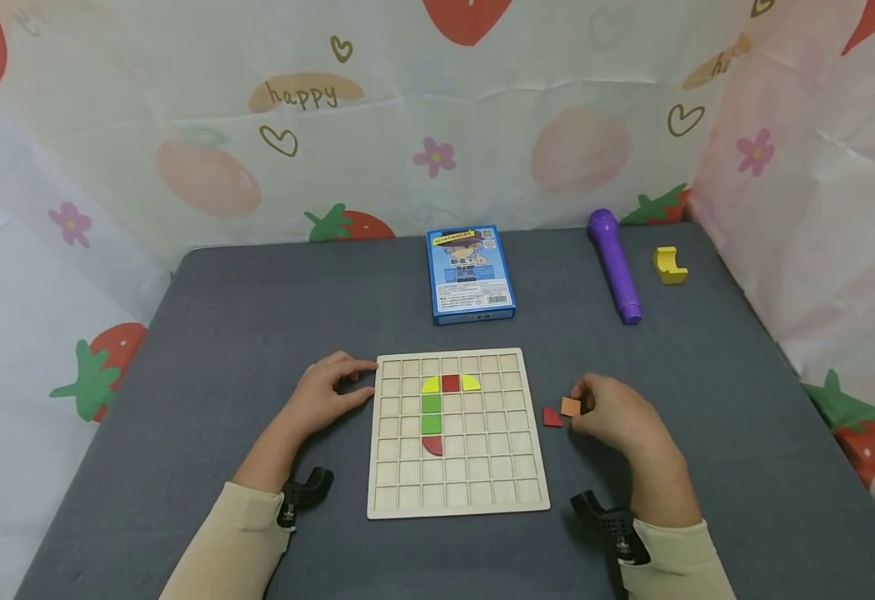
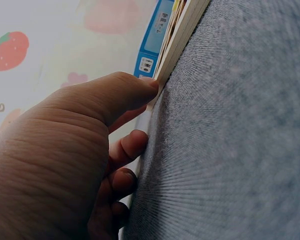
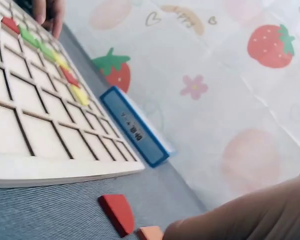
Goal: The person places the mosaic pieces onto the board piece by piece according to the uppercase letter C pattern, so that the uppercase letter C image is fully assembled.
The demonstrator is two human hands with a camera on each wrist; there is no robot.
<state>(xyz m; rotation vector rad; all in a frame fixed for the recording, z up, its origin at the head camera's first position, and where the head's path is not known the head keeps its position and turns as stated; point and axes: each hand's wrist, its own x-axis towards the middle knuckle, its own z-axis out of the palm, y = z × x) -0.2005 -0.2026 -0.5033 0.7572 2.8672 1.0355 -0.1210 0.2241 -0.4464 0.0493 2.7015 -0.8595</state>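
Note:
A pale wooden grid board (image 1: 486, 467) lies flat in front of me. In its cells sit two yellow quarter-round pieces (image 1: 471, 382), a red square (image 1: 450, 383), two green squares (image 1: 432, 404) and a red quarter-round piece (image 1: 433, 446). My left hand (image 1: 321, 396) is at the board's left edge, thumb and index fingertips right at the rim, the other fingers loosely bent. Right of the board, my right hand (image 1: 617, 410) pinches an orange square tile (image 1: 569, 407) between thumb and fingers, low over the table. Beside that tile lies a loose red quarter-round piece (image 3: 117, 212).
A blue box (image 1: 472, 275) lies behind the board. Farther right at the back are a purple cylindrical stick (image 1: 616, 267) and a yellow block with a curved notch (image 1: 669, 265). A printed cloth backdrop (image 1: 497, 100) rises behind the grey tabletop (image 1: 295, 292).

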